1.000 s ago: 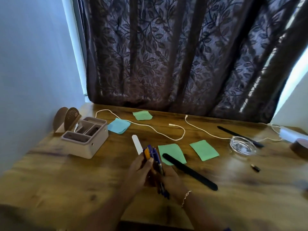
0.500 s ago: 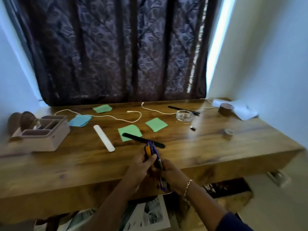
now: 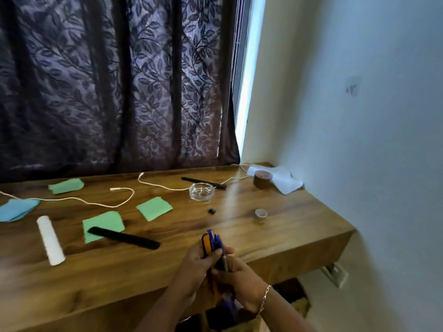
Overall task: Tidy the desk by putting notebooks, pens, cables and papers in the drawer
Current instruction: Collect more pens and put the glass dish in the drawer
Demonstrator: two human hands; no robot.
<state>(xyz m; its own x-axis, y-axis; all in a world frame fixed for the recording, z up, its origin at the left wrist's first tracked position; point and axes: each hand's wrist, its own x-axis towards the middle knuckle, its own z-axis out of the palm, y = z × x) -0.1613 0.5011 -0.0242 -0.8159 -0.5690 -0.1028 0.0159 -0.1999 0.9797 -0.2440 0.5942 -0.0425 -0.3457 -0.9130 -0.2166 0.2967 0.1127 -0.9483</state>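
Observation:
My left hand [image 3: 196,262] and my right hand [image 3: 239,279] together grip a bundle of blue and orange pens [image 3: 212,245], held upright over the desk's front edge. On the wooden desk [image 3: 275,238] lie three green papers [image 3: 103,225] [image 3: 154,208] [image 3: 66,185], a blue paper [image 3: 16,209] at the left, and a white cable [image 3: 100,202] that loops across the back. A second white cable [image 3: 163,185] runs toward the right corner. No drawer is in sight.
A black flat stick [image 3: 123,237] lies across one green paper and another black stick [image 3: 203,182] lies behind a glass ashtray [image 3: 201,191]. A white tube [image 3: 50,240], a small black cap [image 3: 212,211], a small tape roll [image 3: 260,215], a brown round box [image 3: 263,179] and white paper [image 3: 285,182] also sit here.
The view has swung to the right and pulled back, so the organiser at the left is out of sight. Both hands with the pens have come back toward the desk's front edge.

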